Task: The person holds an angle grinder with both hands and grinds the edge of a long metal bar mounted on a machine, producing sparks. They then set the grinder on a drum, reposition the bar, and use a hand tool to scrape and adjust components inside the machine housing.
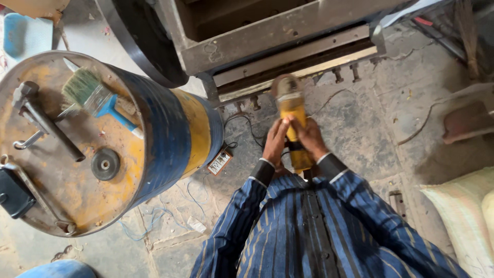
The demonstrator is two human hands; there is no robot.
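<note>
Left hand and right hand both clench the yellow angle grinder, disc at the machine's long steel edge. Judgement: steady two-handed grip, cord kept left.

I log two items only. A whitish woven sack lies at the right edge of view on the concrete floor, bulging, off-white with a faint greenish border, partly cut off by the frame. A small rectangular switch box with a pale faceplate and reddish-brown casing sits on the floor, just beside the base of the blue-and-yellow drum. I see no screens or signs.
</note>
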